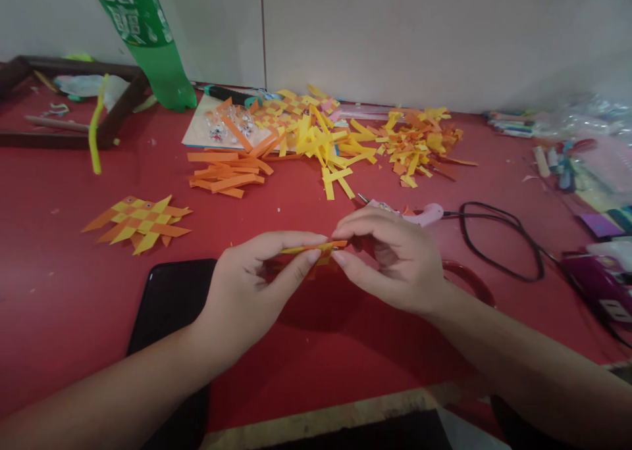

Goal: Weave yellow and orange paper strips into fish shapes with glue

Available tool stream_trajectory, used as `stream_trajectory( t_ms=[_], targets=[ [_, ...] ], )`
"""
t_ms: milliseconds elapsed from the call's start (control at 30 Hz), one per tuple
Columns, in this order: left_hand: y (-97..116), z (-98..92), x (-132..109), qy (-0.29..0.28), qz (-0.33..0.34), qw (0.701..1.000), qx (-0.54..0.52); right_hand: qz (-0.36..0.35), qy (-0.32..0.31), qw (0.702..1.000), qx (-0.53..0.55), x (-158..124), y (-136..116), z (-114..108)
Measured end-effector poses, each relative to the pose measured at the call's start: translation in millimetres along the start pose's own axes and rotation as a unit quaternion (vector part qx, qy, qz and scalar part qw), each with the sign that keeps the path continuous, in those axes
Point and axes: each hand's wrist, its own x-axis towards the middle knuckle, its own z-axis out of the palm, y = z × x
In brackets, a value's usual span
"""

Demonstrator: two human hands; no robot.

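Observation:
Between my two hands, above the red table, is a small woven piece of orange and yellow paper strips (323, 247), seen nearly edge-on. My left hand (269, 266) pinches its left part between thumb and fingers. The thumb and fingertips of my right hand (390, 252) close on its right end, where a small dark and white spot shows. Much of the piece is hidden by my fingers. A finished-looking woven paper fish (143, 221) in orange and yellow, with small eyes on it, lies to the left on the table.
Orange strips (230, 174), yellow strips (320, 141) and a pile of offcuts (417, 144) lie behind my hands. A pink glue gun (427, 214) with a black cord (494, 239) is at right. A phone (170, 299), green bottle (162, 68) and dark frame (49, 139) stand left.

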Motion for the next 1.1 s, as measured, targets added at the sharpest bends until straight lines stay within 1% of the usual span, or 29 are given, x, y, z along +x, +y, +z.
stream_trajectory(
  t_ms=[167,367,467,567,700,800,1000,1100],
  targets=[
    [-1.4,-1.1,-1.1,-0.004,0.015,1.0,0.018,-0.044,0.007,0.999,-0.027,0.7,-1.5,-0.5],
    [-2.0,-2.6,-0.3,-0.017,0.048,0.999,-0.007,-0.127,0.033,0.989,-0.074,1.3,-1.6,-0.9],
    [-2.1,-3.1,0.5,-0.025,0.068,0.997,-0.011,-0.158,0.035,0.982,-0.096,0.9,-2.5,-2.3],
    [-2.6,-3.2,0.5,-0.03,0.072,0.997,-0.015,-0.177,0.033,0.977,-0.112,0.3,-3.4,-3.2],
    [-3.8,-2.7,0.0,-0.031,0.071,0.997,-0.019,-0.182,0.044,0.976,-0.109,0.2,-3.2,-2.4],
    [-4.2,-2.3,-0.2,-0.029,0.076,0.997,-0.016,-0.171,0.056,0.979,-0.092,0.5,-3.1,-1.5],
    [-4.5,-1.4,0.4,-0.017,0.085,0.996,-0.01,-0.16,0.052,0.982,-0.081,0.9,-4.2,-1.7],
    [-4.7,-1.8,0.4,-0.02,0.089,0.996,-0.011,-0.162,0.051,0.983,-0.076,1.0,-3.9,-2.0]
  ],
)
